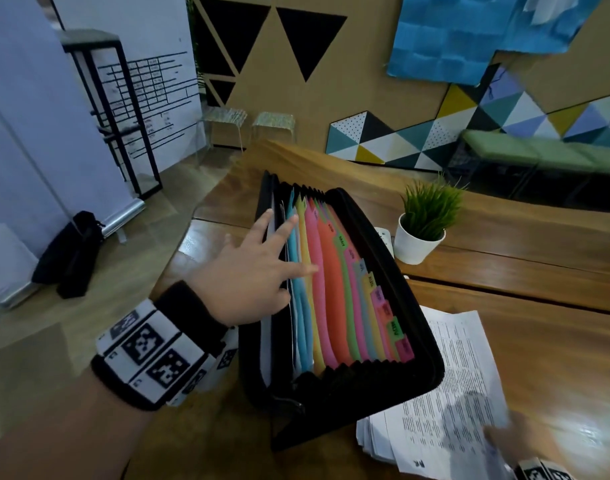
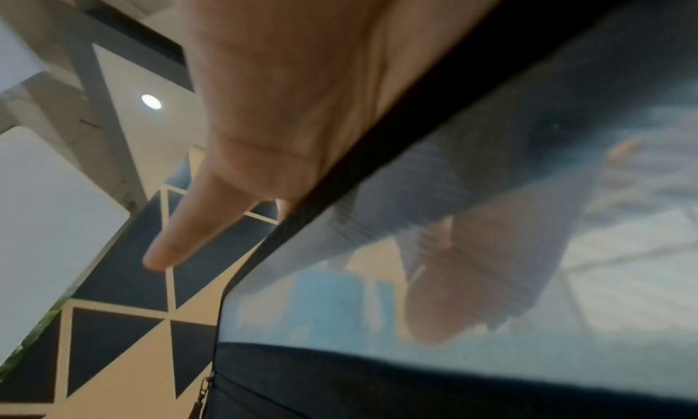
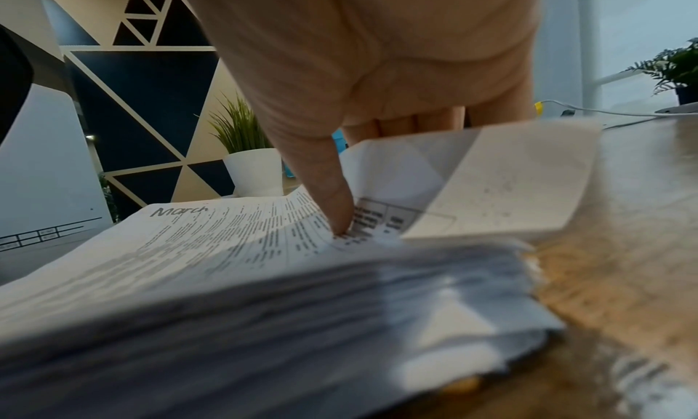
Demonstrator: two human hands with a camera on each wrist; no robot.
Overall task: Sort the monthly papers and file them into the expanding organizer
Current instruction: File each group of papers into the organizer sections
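Note:
A black expanding organizer (image 1: 397, 278) stands open on the wooden table, its coloured tabbed dividers (image 1: 331, 289) fanned out. My left hand (image 1: 279, 251) is spread with straight fingers that reach into the front pockets and push them apart. In the left wrist view the fingers (image 2: 472, 276) show through the organizer's mesh wall (image 2: 528, 156). To the organizer's right lies a stack of printed papers (image 1: 445, 375). My right hand (image 1: 504, 441) is on the stack. Its thumb (image 3: 324, 186) presses the top sheet headed "March" (image 3: 226, 234), and the fingers sit behind the sheet's raised corner (image 3: 510, 180).
A small green plant in a white pot (image 1: 417, 240) stands just behind the organizer's right side. The table (image 1: 545, 358) continues to the right of the papers, its left edge near my left wrist. Stools and a black metal stand are on the floor beyond.

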